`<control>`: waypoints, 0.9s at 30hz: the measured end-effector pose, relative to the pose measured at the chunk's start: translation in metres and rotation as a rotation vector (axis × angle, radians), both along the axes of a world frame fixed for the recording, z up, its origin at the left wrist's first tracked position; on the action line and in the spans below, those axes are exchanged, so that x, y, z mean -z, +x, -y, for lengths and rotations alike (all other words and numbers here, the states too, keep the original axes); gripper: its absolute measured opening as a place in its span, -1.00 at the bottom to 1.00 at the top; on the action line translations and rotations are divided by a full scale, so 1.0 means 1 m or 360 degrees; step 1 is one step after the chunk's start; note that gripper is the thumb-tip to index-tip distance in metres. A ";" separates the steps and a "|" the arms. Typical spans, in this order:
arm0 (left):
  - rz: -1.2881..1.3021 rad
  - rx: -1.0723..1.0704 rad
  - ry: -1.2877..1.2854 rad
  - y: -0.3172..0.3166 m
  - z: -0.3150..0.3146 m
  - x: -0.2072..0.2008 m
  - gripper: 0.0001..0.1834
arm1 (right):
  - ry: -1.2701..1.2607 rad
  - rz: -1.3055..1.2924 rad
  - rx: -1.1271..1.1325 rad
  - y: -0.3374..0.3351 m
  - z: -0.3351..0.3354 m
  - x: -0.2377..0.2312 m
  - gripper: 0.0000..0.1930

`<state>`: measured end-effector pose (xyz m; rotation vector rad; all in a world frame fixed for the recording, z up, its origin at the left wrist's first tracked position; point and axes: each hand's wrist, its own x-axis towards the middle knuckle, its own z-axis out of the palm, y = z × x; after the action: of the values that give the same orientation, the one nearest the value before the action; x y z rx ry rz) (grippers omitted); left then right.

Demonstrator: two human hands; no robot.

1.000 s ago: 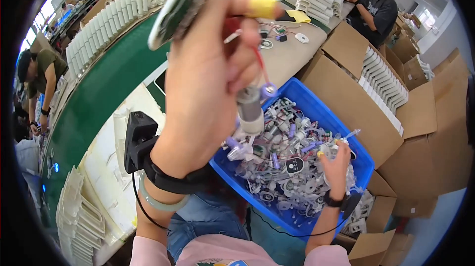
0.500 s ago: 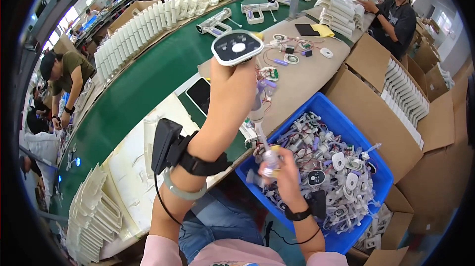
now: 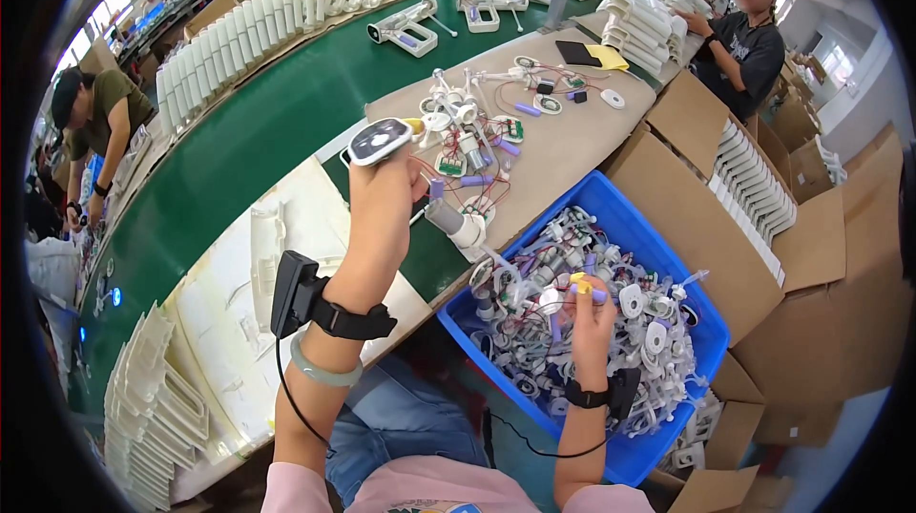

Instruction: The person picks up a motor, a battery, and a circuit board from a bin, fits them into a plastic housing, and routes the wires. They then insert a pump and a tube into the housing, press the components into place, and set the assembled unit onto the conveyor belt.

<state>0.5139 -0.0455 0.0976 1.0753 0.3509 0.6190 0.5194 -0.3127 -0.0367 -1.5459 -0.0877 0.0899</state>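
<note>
My left hand (image 3: 380,203), over the bench edge, is closed on a white handheld unit (image 3: 380,139) with a dark oval button panel. A grey and white cylindrical part (image 3: 456,223) with a clear tube hangs just right of that hand; whether it is joined to the unit I cannot tell. Above the blue bin (image 3: 707,313), my right hand (image 3: 593,322) is closed with fingertips together on a purple cylindrical battery (image 3: 589,293), beside red wires and small white parts. Yellow shows at the fingertips of both hands.
Loose wired parts (image 3: 465,117) lie on brown cardboard on the green bench. White housings (image 3: 157,398) are stacked at left, others stand in a row (image 3: 239,45) behind. Open cartons (image 3: 711,208) flank the bin at right. Two people work nearby.
My left hand has moved left and down with the panel unit. The right hand has left the clear tube and moved right over the bin, closing on the battery.
</note>
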 end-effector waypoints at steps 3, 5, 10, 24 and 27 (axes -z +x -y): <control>0.0084 -0.0091 -0.0293 -0.009 0.012 0.000 -0.79 | 0.0207 -0.0150 0.0175 -0.006 -0.011 0.007 -0.79; 0.0142 -0.0094 -0.0395 -0.017 0.033 -0.001 -0.78 | 0.0045 -0.0009 -0.0019 -0.020 -0.031 0.005 -0.77; 0.0406 -0.0106 -0.0762 -0.008 0.069 -0.044 -0.85 | -0.0256 -0.0050 -0.0427 -0.057 -0.053 0.006 -0.55; 0.0241 0.0399 -0.1149 -0.032 0.026 -0.023 -0.80 | 0.1565 -0.1111 -0.0117 -0.029 0.036 0.019 -0.68; 0.0210 0.0317 -0.1193 -0.044 0.009 -0.008 -0.81 | 0.1925 -0.1251 -0.0193 -0.038 0.034 0.012 -0.79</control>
<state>0.4694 -0.0549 0.1059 0.3411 0.3167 0.3271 0.4815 -0.3463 -0.0482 -0.2273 0.3395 0.6117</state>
